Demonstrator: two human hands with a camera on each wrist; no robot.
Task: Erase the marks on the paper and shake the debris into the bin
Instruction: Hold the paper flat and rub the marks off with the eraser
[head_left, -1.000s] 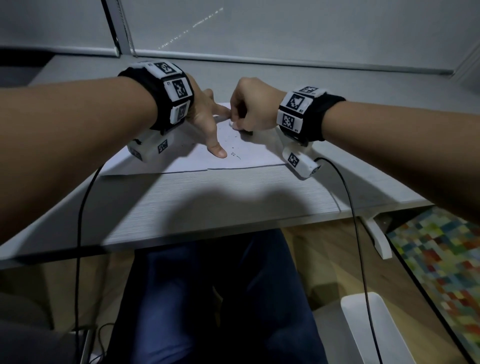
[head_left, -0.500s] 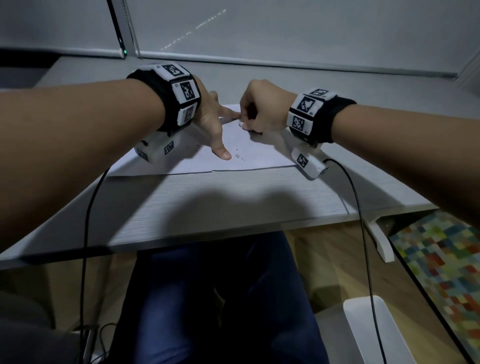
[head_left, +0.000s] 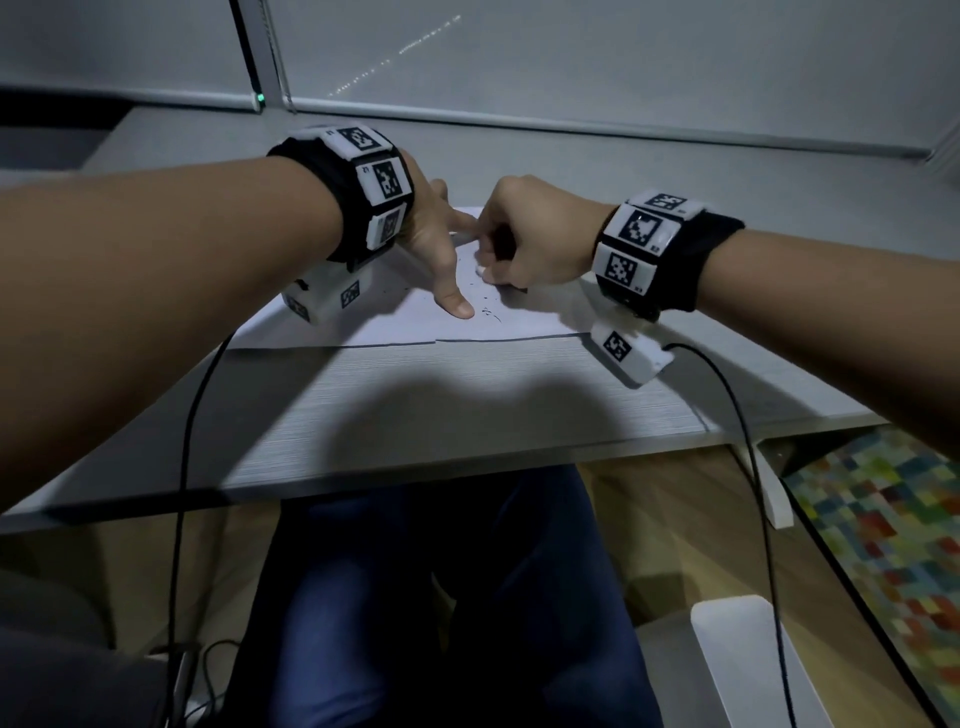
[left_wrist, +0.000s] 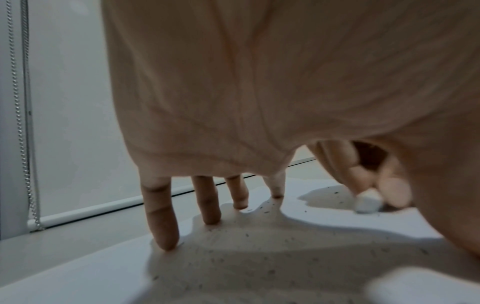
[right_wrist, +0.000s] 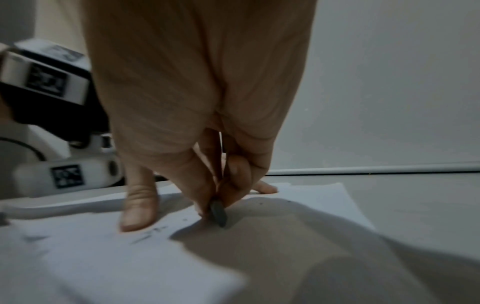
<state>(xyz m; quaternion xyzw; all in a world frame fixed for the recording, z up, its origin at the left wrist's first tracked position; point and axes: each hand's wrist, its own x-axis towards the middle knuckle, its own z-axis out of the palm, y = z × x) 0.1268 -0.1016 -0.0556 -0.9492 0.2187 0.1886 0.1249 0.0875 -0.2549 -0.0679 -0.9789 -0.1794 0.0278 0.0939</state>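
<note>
From my remote seat this reads as a home or small office work corner. I see a pale wood-grain desk (head_left: 467, 415) pushed against a window covered by a roller blind (head_left: 623, 62) with a bead chain (left_wrist: 18, 123). Below are wood flooring (head_left: 675, 519), a multicoloured patchwork rug (head_left: 883, 519) and a white bin (head_left: 737, 649) beside the seated person's knees.
</note>
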